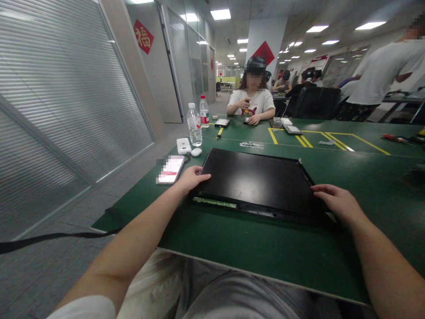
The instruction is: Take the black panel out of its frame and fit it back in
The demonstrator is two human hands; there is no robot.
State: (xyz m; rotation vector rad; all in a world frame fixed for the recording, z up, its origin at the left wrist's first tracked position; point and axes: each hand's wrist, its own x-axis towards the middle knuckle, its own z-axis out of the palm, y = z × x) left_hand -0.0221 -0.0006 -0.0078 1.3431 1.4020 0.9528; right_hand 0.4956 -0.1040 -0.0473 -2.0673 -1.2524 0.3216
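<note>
A black flat display panel lies face up on the green table, with a green circuit strip showing along its near edge. My left hand rests on the panel's near left corner, fingers laid flat over its edge. At the near right corner my right hand lies flat with its fingers stretched along that edge. Neither hand is wrapped round anything.
A phone, a white power bank, a white mouse-like object and two water bottles stand left of the panel. A black cable hangs off the table's left corner. A seated person works opposite; yellow tape lines mark the table.
</note>
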